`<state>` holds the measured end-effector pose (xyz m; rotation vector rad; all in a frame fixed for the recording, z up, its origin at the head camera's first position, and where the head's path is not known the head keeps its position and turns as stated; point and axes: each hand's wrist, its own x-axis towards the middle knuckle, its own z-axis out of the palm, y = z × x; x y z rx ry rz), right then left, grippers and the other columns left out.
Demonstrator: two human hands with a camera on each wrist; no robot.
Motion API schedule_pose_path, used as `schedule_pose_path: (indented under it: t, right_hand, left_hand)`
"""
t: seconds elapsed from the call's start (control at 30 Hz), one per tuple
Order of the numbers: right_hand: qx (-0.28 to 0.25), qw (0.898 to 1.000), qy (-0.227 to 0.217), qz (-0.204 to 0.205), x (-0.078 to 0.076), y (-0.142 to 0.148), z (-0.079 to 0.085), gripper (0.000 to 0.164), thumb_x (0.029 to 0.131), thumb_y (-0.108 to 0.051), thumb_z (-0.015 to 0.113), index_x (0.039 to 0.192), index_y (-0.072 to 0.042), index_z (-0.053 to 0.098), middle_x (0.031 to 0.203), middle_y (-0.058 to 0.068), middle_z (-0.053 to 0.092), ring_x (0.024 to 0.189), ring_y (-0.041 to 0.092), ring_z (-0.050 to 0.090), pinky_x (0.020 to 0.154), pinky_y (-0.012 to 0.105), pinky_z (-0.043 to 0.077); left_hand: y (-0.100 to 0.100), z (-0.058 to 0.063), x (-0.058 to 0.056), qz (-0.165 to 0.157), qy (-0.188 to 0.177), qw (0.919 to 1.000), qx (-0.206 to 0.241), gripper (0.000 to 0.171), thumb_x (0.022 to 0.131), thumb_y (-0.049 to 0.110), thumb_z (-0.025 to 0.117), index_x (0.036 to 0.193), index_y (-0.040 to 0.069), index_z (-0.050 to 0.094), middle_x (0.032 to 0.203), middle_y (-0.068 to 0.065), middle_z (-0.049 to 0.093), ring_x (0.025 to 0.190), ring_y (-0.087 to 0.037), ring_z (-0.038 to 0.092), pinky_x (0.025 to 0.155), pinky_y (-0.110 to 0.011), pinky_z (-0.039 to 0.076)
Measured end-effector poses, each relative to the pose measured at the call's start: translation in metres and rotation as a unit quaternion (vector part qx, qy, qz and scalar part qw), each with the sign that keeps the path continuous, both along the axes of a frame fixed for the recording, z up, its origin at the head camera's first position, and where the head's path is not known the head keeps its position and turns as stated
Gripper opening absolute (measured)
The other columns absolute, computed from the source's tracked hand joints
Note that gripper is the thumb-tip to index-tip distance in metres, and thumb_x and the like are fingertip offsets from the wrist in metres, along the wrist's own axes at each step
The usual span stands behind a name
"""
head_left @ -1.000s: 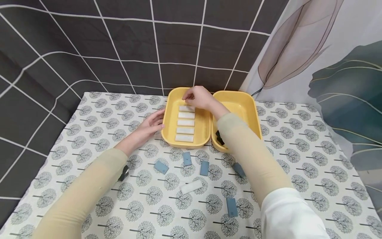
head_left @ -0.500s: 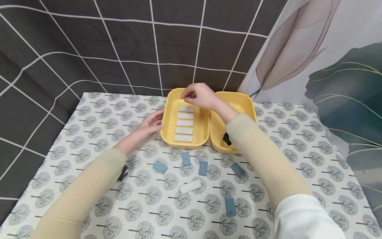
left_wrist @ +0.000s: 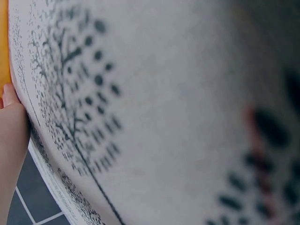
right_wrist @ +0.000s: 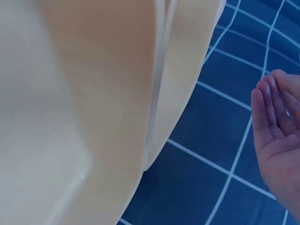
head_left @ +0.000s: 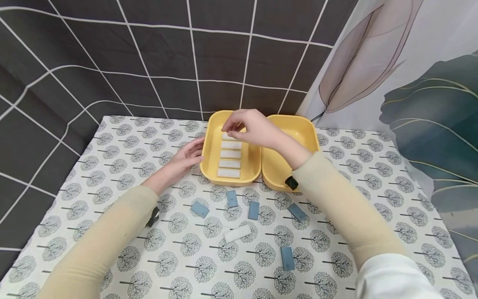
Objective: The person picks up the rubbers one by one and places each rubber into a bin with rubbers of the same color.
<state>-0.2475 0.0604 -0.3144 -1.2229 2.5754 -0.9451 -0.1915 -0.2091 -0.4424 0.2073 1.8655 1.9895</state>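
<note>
Two yellow trays stand side by side. In the left tray (head_left: 252,166), several white rectangular blocks (head_left: 230,154) lie in a column. The right hand (head_left: 254,128) hovers over this tray at the far block (head_left: 225,136), its fingers partly hiding that block. Whether the fingertips touch it cannot be seen. In the right wrist view the right hand (right_wrist: 281,126) has gently bent fingers and nothing visible in the palm. The left hand (head_left: 183,162) rests against the left tray's outer side, fingers extended along the wall and thumb near the rim.
The right tray (head_left: 276,166) adjoins the left one, with a small black object (head_left: 291,182) showing at its near side. Loose on the tree-print cloth lie a white block (head_left: 237,233) and several blue blocks (head_left: 253,210). A dark tiled-pattern curtain (head_left: 220,54) hangs behind.
The right hand rose slightly off the far white block, then came back down over it, and its forearm swung to the right. The left hand stays at the tray's side.
</note>
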Motion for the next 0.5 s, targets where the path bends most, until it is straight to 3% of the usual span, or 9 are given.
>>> schedule_pose_path:
  t: [0.23,0.5]
  right_hand:
    - [-0.021,0.999,0.019,0.038,0.022,0.005,0.000,0.013,0.096,-0.003,0.072,0.106,-0.004,0.080,0.105,0.008,0.077,0.097,0.021,0.072,0.094,0.032,0.065]
    - [-0.034,0.998,0.020,0.050,0.045,0.012,-0.004,0.011,0.095,-0.005,0.075,0.106,-0.006,0.079,0.106,0.006,0.078,0.095,0.018,0.072,0.090,0.032,0.064]
  left_hand:
    - [0.001,0.001,0.000,0.002,-0.002,1.0000,-0.003,0.076,0.102,-0.003,0.051,0.170,0.008,0.017,0.174,-0.020,0.024,0.156,-0.034,0.032,0.136,-0.054,0.024]
    - [0.001,0.002,0.001,0.000,0.000,1.0000,-0.009,0.077,0.102,-0.002,0.051,0.170,0.008,0.016,0.175,-0.020,0.022,0.159,-0.040,0.027,0.135,-0.057,0.022]
